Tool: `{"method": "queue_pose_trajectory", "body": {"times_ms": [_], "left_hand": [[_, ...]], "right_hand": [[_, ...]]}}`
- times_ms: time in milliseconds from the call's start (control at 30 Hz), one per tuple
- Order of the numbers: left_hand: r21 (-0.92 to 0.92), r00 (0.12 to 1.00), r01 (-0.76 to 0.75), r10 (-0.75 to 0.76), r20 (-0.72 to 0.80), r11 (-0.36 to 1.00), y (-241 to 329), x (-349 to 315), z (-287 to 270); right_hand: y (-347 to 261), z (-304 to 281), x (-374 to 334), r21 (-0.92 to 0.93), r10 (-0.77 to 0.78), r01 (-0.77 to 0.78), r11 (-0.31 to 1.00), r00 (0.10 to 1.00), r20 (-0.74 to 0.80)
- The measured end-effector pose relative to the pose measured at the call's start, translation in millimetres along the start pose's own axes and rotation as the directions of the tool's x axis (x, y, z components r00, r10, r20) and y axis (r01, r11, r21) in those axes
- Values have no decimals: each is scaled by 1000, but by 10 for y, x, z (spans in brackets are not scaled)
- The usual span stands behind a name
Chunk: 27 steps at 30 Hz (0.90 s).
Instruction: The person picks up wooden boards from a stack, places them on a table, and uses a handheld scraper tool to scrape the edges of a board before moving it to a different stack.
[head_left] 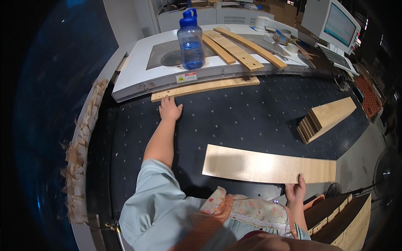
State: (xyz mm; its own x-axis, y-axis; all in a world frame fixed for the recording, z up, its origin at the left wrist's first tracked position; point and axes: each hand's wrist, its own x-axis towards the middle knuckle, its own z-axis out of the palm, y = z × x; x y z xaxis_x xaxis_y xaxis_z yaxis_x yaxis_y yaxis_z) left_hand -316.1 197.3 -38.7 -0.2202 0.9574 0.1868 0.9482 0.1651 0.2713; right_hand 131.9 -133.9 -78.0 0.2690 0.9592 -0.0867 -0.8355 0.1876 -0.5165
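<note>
A loose pale blue-green top shows beneath a flowered apron (its strap is orange).

Warning lbl on the front edge of the white machine tbl, far side, left of ctr, just below the blue water btl: yellow pt w/ a triangle symbol, & to its right a red-and-white pt w/ sm. print, too tiny to read. Monitor, far right: lit scrn, mostly blue-green & white, txt illegible at this size. Keybd by it: key legends too sm.
</note>
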Motion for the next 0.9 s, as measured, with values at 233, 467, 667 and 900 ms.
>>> {"method": "queue_pose_trajectory", "body": {"times_ms": [233, 467, 667, 900], "left_hand": [[83, 991, 93, -100, 93, 992, -56, 576, 99], [115, 999, -26, 30, -34, 993, -423, -43, -1], [119, 994, -103, 99, 38, 988, -914, -1546, -589], [114, 993, -105, 99, 58, 988, -1049, -3077, -1105]], "right_hand": [[-5, 21, -67, -19, -109, 107, 994, 979, -171], [84, 615, 203, -71, -151, 146, 987, 986, -73], [670, 1800, 736, -134, 109, -100, 986, 992, 65], [1913, 2127, 1701, -242, 345, -345, 907, 938, -44]]}}
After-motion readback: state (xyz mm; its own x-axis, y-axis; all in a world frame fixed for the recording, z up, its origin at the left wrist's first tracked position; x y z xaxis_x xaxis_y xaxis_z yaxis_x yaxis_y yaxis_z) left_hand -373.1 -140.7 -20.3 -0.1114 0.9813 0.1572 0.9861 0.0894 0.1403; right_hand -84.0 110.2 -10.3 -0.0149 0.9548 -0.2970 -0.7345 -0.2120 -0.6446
